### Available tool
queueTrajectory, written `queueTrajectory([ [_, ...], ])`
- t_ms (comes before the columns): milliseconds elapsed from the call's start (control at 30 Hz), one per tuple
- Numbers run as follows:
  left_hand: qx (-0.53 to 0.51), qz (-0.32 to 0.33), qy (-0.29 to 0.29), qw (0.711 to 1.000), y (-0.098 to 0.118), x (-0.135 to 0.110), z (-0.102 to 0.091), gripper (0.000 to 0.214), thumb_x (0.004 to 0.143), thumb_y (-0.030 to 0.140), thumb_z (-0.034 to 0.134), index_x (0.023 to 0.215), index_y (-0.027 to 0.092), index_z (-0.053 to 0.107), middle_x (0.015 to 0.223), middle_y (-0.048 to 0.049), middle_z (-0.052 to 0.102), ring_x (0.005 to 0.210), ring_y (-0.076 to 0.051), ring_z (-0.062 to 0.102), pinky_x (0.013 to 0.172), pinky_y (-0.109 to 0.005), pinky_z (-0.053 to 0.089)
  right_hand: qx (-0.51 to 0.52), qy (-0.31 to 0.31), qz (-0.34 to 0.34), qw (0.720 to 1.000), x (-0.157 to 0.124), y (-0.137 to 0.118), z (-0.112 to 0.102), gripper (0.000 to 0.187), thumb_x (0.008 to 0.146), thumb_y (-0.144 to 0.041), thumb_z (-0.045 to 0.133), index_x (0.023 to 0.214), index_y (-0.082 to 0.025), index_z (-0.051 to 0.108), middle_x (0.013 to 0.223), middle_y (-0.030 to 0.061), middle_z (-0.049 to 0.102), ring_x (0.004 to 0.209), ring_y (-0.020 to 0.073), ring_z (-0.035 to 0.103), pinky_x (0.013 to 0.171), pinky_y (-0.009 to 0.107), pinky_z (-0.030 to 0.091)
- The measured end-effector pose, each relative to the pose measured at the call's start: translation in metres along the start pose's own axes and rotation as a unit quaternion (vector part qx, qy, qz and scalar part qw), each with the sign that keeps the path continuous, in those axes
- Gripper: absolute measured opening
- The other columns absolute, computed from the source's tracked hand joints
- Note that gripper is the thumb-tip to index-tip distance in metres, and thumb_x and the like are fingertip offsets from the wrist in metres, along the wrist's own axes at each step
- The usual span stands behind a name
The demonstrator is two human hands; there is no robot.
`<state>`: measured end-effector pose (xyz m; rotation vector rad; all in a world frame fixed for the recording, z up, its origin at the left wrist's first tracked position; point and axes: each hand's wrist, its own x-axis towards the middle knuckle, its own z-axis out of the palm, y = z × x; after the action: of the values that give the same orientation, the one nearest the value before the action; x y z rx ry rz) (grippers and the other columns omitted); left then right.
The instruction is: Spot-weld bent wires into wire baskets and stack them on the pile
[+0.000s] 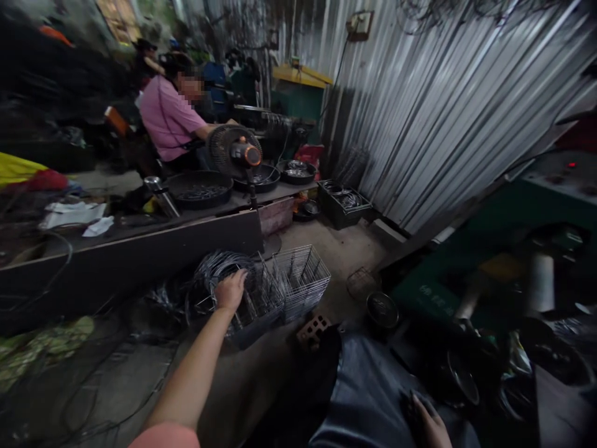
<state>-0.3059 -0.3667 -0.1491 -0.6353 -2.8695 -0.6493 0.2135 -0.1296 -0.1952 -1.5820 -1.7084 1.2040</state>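
Note:
My left hand (231, 289) reaches out over a stack of metal wire racks (261, 298) on the floor. Its fingers are closed at the top of a wire rack there, though the grip itself is partly hidden. A second stack of wire baskets (302, 274) stands just to the right of it, and a coil of wire (221, 264) lies behind. Low in the view, my right hand (429, 418) is beside the black apron (366, 386) on my lap. Its fingers are dark and blurred, so whether it holds anything does not show.
A perforated brick (313, 330) lies near my knees. To the right stands a green machine (504, 242). A low bench (140, 239) carries a fan (236, 150) and pans of metal parts (198, 190); a person in a pink shirt (165, 118) sits behind it. Loose wires (93, 398) cross the floor.

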Motion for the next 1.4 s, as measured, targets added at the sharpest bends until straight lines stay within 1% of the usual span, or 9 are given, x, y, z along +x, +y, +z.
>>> queueTrajectory([
  [133,-0.007,0.042,0.104,0.994,0.015,0.015,-0.039,0.039,0.089,0.035,0.034,0.106,0.015,0.062,0.09,-0.0139,0.067,0.075,-0.023,0.059,0.063,-0.029,0.036,0.113,-0.013,0.117,0.987,0.0,-0.008,-0.003,0.043,0.047,-0.054,0.068,0.073,-0.02,0.066,0.071,0.0072,0.069,0.076,0.0278,0.067,0.067,0.033,0.055],
  [233,-0.02,0.255,0.151,0.955,0.055,0.011,-0.075,0.033,0.09,0.034,0.037,0.1,0.018,0.064,0.085,-0.0093,0.067,0.073,-0.02,0.06,0.066,-0.028,0.038,0.072,0.013,0.077,0.994,-0.007,-0.05,-0.009,0.047,0.047,-0.054,0.069,0.075,-0.016,0.065,0.07,0.0061,0.067,0.075,0.0263,0.065,0.067,0.033,0.053],
  [400,-0.044,0.627,0.109,0.77,0.173,-0.029,-0.114,0.027,0.089,0.027,0.042,0.104,0.015,0.061,0.067,-0.0034,0.062,0.062,-0.016,0.055,0.06,-0.028,0.037,0.022,-0.009,-0.15,0.988,-0.04,-0.169,-0.025,0.039,0.069,-0.049,0.06,0.095,-0.019,0.064,0.095,0.0073,0.066,0.093,0.0234,0.059,0.085,0.035,0.046],
  [600,-0.171,0.765,0.039,0.62,0.3,-0.097,-0.093,0.025,0.089,0.026,0.042,0.105,0.015,0.059,0.068,-0.0027,0.062,0.063,-0.015,0.055,0.058,-0.028,0.038,-0.017,-0.161,-0.24,0.957,-0.076,-0.238,-0.054,0.032,0.077,-0.043,0.057,0.096,-0.018,0.065,0.102,0.0066,0.063,0.098,0.0212,0.056,0.09,0.034,0.041],
  [700,-0.263,0.742,-0.044,0.615,0.338,-0.121,-0.08,0.031,0.087,0.034,0.047,0.111,0.017,0.056,0.082,-0.0054,0.066,0.075,-0.017,0.059,0.069,-0.031,0.044,0.073,-0.191,-0.146,0.968,-0.082,-0.217,-0.067,0.032,0.081,-0.044,0.052,0.087,-0.016,0.066,0.086,0.0038,0.065,0.082,0.0173,0.058,0.079,0.03,0.044],
  [800,-0.379,0.664,-0.124,0.633,0.352,-0.14,-0.072,0.04,0.081,0.041,0.054,0.116,0.021,0.052,0.105,-0.0074,0.064,0.098,-0.02,0.058,0.092,-0.039,0.039,0.215,-0.072,-0.075,0.971,-0.079,-0.179,-0.074,0.029,0.077,-0.042,0.055,0.078,-0.015,0.066,0.076,0.0025,0.064,0.072,0.0146,0.056,0.07,0.026,0.044],
  [1067,-0.569,0.189,-0.268,0.754,0.33,-0.183,-0.007,0.035,0.08,0.046,0.05,0.096,0.017,0.058,0.092,-0.0066,0.063,0.092,-0.019,0.057,0.087,-0.033,0.041,0.307,0.059,-0.097,0.945,-0.077,-0.128,-0.071,0.026,0.077,-0.039,0.055,0.074,-0.016,0.065,0.07,0.0029,0.061,0.067,0.0136,0.053,0.066,0.025,0.042],
  [1267,-0.567,0.147,-0.4,0.705,0.347,-0.202,0.0,0.042,0.073,0.051,0.056,0.098,0.017,0.058,0.097,-0.0046,0.062,0.099,-0.02,0.054,0.093,-0.034,0.036,0.302,0.043,-0.122,0.945,-0.093,-0.125,-0.045,0.031,0.078,-0.044,0.053,0.075,-0.016,0.067,0.071,0.0015,0.062,0.072,0.014,0.055,0.074,0.027,0.043],
  [1400,-0.542,0.137,-0.445,0.7,0.353,-0.211,-0.007,0.044,0.062,0.046,0.067,0.093,0.016,0.058,0.078,-0.0005,0.06,0.074,-0.016,0.057,0.077,-0.033,0.044,0.241,-0.083,-0.119,0.96,-0.105,-0.107,-0.052,0.035,0.077,-0.047,0.055,0.084,-0.016,0.069,0.08,0.0015,0.066,0.079,0.0151,0.058,0.077,0.027,0.044],
])
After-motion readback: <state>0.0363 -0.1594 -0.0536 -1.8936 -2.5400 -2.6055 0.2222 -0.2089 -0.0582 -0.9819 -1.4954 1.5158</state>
